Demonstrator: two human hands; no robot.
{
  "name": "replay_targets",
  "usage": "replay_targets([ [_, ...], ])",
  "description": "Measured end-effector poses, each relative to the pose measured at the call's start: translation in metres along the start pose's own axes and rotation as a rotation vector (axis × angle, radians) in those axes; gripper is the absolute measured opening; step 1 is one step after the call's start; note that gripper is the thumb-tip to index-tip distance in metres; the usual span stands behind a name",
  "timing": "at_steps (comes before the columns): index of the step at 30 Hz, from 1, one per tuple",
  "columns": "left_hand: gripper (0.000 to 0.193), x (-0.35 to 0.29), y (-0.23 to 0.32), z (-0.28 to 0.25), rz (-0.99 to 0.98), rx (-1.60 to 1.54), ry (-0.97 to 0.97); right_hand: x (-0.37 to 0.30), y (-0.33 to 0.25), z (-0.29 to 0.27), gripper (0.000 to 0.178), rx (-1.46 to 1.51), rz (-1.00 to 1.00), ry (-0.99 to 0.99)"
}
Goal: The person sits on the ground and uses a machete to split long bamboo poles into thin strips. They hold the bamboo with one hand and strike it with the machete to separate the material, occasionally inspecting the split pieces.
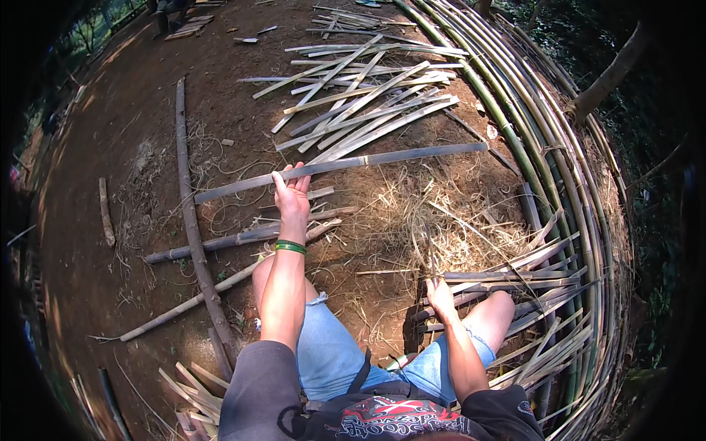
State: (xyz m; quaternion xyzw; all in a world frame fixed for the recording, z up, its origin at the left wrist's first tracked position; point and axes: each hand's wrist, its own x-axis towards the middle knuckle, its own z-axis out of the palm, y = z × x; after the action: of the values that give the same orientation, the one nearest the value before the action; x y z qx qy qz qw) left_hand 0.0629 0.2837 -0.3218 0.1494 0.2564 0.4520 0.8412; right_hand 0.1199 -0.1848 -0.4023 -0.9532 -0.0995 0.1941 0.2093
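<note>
A long grey-brown bamboo strip (397, 156) lies across my left hand (294, 189), palm up, with the thumb on the near side and the fingers around it. The strip runs from the left to the far right, tilted slightly upward. Closer to my body, my right hand (440, 295) is closed on the handle of what looks like a knife (432, 257), its narrow blade pointing away from me. Shavings behind the blade make its tip hard to see. Dark bamboo pieces (515, 278) lie just right of this hand.
Split bamboo strips (368, 103) are heaped ahead. Long green bamboo poles (507, 103) curve along the right. A wooden pole (193, 220) lies at left, with bamboo pieces (243, 237) across it. Pale shavings (412, 213) cover the ground between my hands.
</note>
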Motion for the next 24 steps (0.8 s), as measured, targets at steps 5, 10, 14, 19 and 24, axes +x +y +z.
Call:
replay_targets([
  [5, 0.058, 0.0012, -0.0013, -0.0021, 0.004, 0.000, -0.009, 0.0004, 0.0021, 0.0017, 0.051, -0.026, 0.017, 0.013],
  [10, 0.057, 0.0015, -0.0011, -0.0028, 0.001, -0.005, -0.004, 0.0040, 0.0019, 0.0009, 0.051, -0.044, 0.012, -0.004],
  [14, 0.057, 0.0029, 0.0004, -0.0039, 0.001, -0.006, 0.004, 0.0052, 0.0020, 0.0029, 0.051, -0.050, -0.008, 0.006],
  [19, 0.058, 0.0020, 0.0016, -0.0045, 0.001, -0.005, 0.015, 0.0033, -0.0017, 0.0008, 0.051, -0.057, -0.002, 0.001],
  [24, 0.058, 0.0015, 0.0000, -0.0011, -0.004, -0.002, 0.033, 0.0028, 0.0010, 0.0014, 0.049, -0.045, 0.015, 0.013],
])
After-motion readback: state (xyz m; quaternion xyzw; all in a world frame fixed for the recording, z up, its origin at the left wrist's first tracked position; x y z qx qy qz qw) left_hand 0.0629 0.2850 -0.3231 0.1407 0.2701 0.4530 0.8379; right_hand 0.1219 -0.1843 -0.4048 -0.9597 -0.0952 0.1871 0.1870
